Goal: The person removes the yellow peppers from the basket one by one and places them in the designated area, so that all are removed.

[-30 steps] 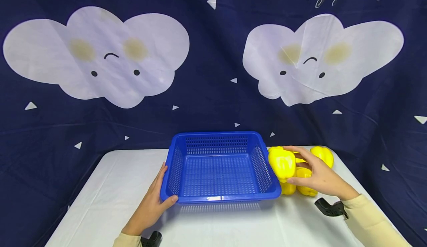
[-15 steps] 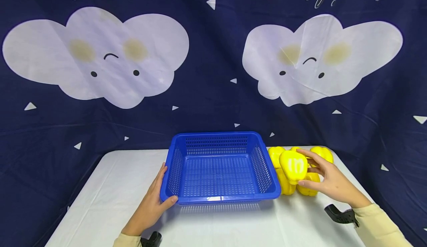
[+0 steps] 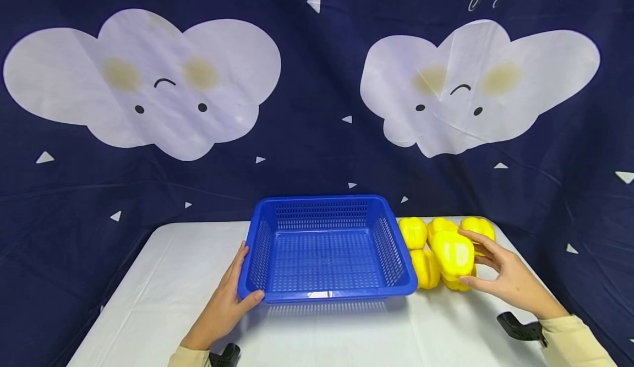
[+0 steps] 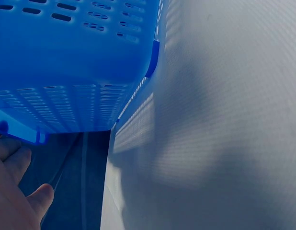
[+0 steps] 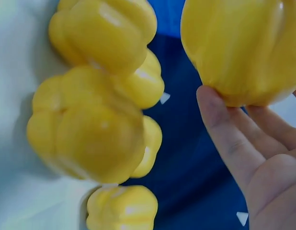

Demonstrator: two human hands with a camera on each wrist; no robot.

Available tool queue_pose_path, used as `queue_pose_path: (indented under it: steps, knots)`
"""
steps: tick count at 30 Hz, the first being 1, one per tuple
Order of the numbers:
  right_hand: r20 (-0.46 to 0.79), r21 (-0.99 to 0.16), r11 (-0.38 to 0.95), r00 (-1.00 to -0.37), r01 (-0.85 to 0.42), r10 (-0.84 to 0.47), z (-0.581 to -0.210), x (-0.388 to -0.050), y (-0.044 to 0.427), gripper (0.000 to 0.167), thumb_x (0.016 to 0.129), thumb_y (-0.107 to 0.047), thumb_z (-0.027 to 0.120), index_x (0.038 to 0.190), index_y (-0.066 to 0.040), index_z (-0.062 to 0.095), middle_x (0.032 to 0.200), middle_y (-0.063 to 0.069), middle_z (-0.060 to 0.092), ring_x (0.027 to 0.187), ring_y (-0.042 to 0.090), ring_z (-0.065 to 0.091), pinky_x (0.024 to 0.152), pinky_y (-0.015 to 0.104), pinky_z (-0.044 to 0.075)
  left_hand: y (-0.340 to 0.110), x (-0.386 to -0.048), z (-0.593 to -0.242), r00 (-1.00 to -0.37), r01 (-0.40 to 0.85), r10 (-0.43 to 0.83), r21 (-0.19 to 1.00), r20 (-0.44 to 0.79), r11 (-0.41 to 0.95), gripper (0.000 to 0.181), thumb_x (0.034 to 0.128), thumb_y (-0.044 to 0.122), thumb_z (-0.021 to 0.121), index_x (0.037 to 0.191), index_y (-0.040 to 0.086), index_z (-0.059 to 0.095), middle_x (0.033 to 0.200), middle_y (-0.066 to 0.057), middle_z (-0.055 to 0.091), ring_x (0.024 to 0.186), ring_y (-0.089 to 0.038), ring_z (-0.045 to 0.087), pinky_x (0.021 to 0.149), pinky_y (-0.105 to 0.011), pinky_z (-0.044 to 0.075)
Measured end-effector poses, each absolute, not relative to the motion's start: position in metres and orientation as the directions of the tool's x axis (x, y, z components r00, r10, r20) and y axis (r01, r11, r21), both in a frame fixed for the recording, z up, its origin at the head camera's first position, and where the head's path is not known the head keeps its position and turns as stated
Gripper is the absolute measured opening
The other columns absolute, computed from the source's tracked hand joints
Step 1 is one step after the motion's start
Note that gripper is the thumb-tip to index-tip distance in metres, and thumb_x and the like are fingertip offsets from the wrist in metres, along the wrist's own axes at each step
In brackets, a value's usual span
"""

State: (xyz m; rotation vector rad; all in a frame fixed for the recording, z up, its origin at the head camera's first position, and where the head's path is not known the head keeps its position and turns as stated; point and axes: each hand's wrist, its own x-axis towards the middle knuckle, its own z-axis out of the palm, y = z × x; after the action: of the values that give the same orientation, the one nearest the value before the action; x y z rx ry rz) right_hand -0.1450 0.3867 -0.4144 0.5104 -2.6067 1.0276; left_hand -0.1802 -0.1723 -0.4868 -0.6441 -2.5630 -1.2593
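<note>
My right hand (image 3: 515, 279) holds a yellow bell pepper (image 3: 452, 254) between thumb and fingertips, raised above other yellow bell peppers (image 3: 424, 269) on the table's right side. The right wrist view shows the held bell pepper (image 5: 239, 48) at the fingertips, apart from the several peppers (image 5: 85, 127) on the cloth. At the left of the blue plastic basket (image 3: 342, 294), my left hand (image 3: 223, 301) touches its side with fairly straight fingers, the thumb at the front corner of the rim. Left wrist view: the basket's outer wall (image 4: 66, 52), with fingers (image 4: 16, 163) by the rim.
A white cloth covers the table (image 3: 346, 334). Behind it hangs a dark blue curtain (image 3: 317, 136) with printed clouds. The peppers stand close along the basket's right side, near the table's right edge.
My right hand has drawn the bell pepper rightward, away from the basket's right rim, uncovering peppers behind it. My left hand and the basket have stayed in place.
</note>
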Motion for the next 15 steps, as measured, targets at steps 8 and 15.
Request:
queue_pose_path:
  steps: [8,15]
  knots:
    - [0.405,-0.553,0.735,-0.897,-0.393,-0.174,-0.423,-0.139,0.403,0.092,0.069,-0.012,0.094,0.148,-0.008,0.047,0.137,-0.029,0.042,0.108,-0.018,0.050,0.080,0.008,0.050,-0.172,-0.180,-0.486,-0.881,0.474,0.290,0.703,0.375,0.530,0.094,0.0907,0.024,0.072,0.162,0.012,0.013,0.169,-0.005,0.007,0.150,-0.043,0.015,0.109,-0.073,0.022]
    - [0.455,-0.518,0.751,-0.876,-0.408,-0.162,-0.430,-0.135,0.415,0.094,0.066,-0.005,0.094,0.148,-0.007,0.047,0.134,-0.030,0.042,0.109,-0.021,0.048,0.079,0.005,0.048,-0.173,-0.180,-0.486,-0.881,0.473,0.293,0.706,0.372,0.526,0.093,0.0908,0.024,0.072,0.162,0.011,0.014,0.169,-0.005,0.006,0.150,-0.042,0.015,0.109,-0.073,0.021]
